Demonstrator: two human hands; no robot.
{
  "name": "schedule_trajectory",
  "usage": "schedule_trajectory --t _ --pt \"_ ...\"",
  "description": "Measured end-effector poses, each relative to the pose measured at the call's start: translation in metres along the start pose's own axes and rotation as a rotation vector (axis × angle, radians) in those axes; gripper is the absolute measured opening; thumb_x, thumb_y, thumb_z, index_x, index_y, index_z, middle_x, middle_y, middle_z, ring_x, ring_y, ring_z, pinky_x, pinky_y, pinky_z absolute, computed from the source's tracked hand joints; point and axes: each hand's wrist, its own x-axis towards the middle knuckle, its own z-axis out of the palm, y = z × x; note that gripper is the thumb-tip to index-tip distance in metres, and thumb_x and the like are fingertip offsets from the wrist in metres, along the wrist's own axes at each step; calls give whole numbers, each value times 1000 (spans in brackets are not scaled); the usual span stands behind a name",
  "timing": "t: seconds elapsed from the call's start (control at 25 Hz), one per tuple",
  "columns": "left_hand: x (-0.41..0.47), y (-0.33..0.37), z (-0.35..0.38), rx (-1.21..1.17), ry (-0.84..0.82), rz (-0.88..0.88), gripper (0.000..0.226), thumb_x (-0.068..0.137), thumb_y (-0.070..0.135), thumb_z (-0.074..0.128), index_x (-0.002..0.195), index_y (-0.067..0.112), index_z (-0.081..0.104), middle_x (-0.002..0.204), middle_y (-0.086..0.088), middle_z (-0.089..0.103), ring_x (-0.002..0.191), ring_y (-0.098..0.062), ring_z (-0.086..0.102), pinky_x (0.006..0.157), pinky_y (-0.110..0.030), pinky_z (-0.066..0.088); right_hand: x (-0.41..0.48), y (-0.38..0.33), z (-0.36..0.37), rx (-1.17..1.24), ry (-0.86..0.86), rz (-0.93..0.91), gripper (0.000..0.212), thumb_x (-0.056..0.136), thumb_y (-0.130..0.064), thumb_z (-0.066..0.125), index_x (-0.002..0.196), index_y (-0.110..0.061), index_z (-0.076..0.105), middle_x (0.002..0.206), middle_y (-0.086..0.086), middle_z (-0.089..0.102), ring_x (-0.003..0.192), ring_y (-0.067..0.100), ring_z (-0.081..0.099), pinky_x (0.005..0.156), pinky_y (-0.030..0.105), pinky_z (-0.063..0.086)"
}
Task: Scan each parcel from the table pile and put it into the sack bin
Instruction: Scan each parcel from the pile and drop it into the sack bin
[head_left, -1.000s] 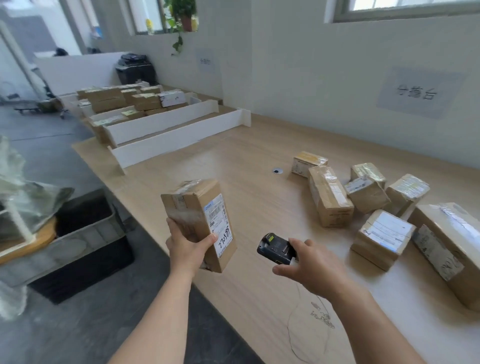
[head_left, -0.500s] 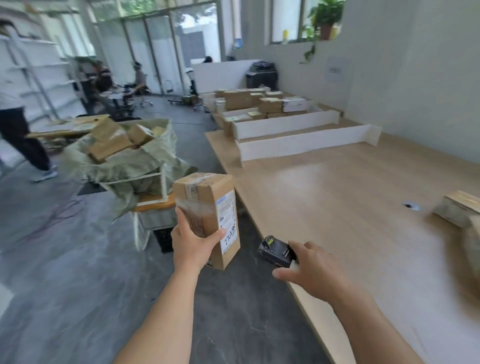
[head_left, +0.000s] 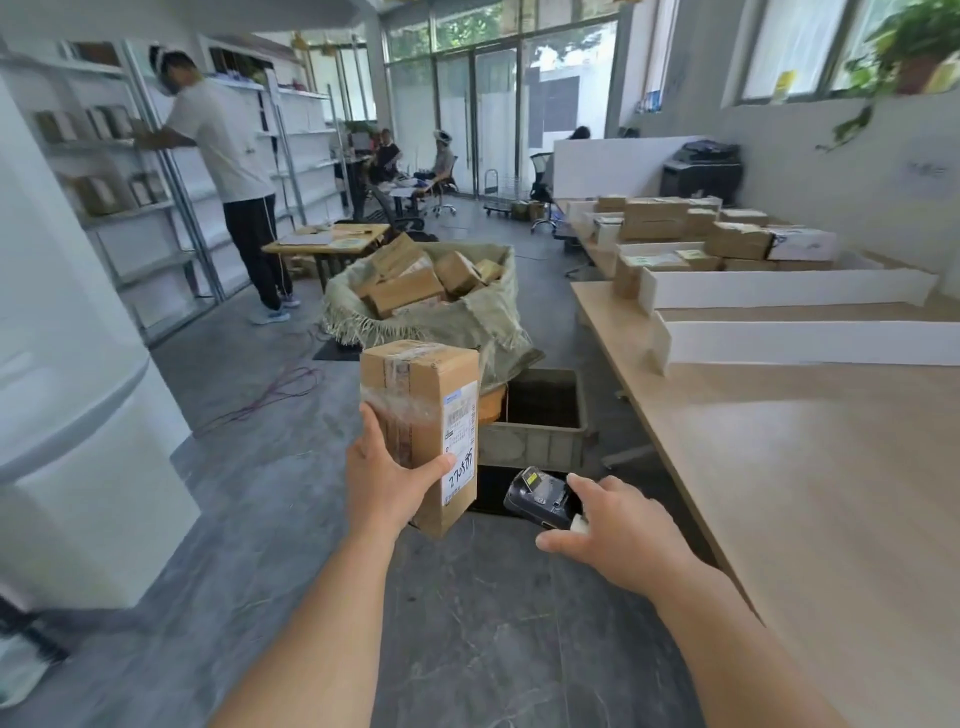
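Note:
My left hand (head_left: 387, 480) grips an upright brown cardboard parcel (head_left: 421, 410) from below, its white shipping label facing right. My right hand (head_left: 618, 525) holds a black handheld scanner (head_left: 540, 496) just right of the parcel, screen up. Both are held over the grey floor, off the table's left edge. Ahead stands the sack bin (head_left: 467, 317), a green woven sack open at the top and filled with several brown parcels. The table pile is out of view.
A grey crate (head_left: 535, 441) sits on the floor below the sack. The wooden table (head_left: 810, 467) runs along the right, with white dividers (head_left: 795, 340) and more boxes behind. A person (head_left: 228, 171) stands at shelves far left; others sit further back.
The view has swung left from the table pile to the sack bin, which is now straight ahead. Both hands keep the same hold on parcel and scanner.

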Motion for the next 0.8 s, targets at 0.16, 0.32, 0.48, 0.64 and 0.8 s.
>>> schedule_trajectory --t 0.16,0.32,0.48,0.64,0.8 --pt "42 -9 2 22 26 -28 128 67 46 84 153 33 -10 153 -10 21 141 -26 26 110 -46 31 52 -12 1 -31 -21 -39 91 81 -75 51 152 -26 25 135 1 50 120 21 50 99 39 45" --pt "90 -8 17 46 41 -41 128 67 49 82 152 36 -12 152 -10 21 140 -27 28 109 -49 36 110 -12 2 -36 -58 -73 91 81 -75 51 153 -26 24 138 2 49 123 22 49 101 38 44" --pt "154 12 30 103 71 -33 128 67 49 82 152 35 -13 154 -9 19 142 -27 26 108 -49 33 183 -12 -11 -42 -49 -112 90 81 -76 50 152 -26 26 137 2 49 124 23 48 101 37 43" --pt "235 46 43 126 105 39 129 66 50 83 152 34 -11 155 -9 18 143 -26 22 111 -47 29 259 -7 -32 -30 -33 -135 87 80 -75 52 148 -25 31 132 3 51 122 24 49 99 40 44" --pt "305 79 67 236 107 140 128 66 53 81 152 35 -12 156 -9 14 143 -29 21 112 -50 29 324 8 -51 -30 -14 -127 88 80 -75 52 149 -26 29 133 3 49 123 25 48 101 40 42"
